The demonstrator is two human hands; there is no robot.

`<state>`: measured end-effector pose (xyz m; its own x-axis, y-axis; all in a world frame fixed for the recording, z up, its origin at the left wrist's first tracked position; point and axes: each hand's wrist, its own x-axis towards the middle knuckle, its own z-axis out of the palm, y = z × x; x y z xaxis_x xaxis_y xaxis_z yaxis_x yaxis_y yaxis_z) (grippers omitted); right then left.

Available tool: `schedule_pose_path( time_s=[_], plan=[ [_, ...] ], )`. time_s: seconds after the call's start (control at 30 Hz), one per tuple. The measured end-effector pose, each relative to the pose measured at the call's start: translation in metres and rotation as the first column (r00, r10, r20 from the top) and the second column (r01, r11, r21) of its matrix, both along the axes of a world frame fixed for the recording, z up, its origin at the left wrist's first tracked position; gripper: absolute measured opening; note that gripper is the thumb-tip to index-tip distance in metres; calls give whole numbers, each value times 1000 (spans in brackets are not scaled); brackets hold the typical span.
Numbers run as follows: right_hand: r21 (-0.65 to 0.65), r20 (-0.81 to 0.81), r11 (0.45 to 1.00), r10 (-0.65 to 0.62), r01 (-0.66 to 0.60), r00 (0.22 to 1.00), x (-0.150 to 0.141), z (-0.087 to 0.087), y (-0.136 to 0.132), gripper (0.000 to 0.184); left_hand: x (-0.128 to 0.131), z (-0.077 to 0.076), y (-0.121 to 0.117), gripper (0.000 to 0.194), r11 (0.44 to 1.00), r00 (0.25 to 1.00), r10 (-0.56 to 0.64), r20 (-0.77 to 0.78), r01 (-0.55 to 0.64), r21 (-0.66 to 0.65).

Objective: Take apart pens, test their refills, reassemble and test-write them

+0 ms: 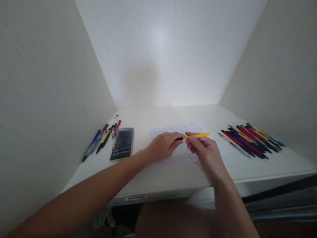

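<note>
Both of my hands meet on one yellow pen point(198, 136) with a black end, held nearly level above the paper. The fingers of my left hand point(162, 145) are closed around the black end. My right hand point(201, 147) pinches the yellow barrel between thumb and fingers, and the barrel's far tip points right. Beneath the hands lies a white sheet of paper point(178, 128) covered with small handwriting; its middle is partly hidden by my hands.
To the left lies a smartphone point(126, 152), its screen lit and partly pixelated. Beside it, along the left wall, is a loose bunch of pens point(99, 140). Several pens point(247, 140) in red, blue, yellow and black lie in a row at the right. Panels enclose the white desk point(158, 180).
</note>
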<state>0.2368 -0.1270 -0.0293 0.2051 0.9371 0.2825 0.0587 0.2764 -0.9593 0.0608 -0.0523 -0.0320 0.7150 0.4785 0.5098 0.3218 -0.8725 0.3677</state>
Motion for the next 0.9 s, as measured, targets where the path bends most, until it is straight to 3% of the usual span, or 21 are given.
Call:
schedule_pose_path(
  time_s=[0.1,0.33,0.5,0.9],
  plan=[
    [-4,-63,999,-52,52,997,-10,-2,1,27,0,0,-2,27,999,1000,-17,-22,18,43],
    [-20,-180,984,-179,178,967,-11,-10,6,34,0,0,4,41,982,988,142,-58,-133,131],
    [-5,-160,979,-201,203,966,-11,-8,6,34,3,-1,3,48,970,978,156,-137,-126,207],
    [26,-120,990,-136,140,984,-6,-14,9,32,1,1,3,47,998,985,62,-159,-67,-23]
  ],
)
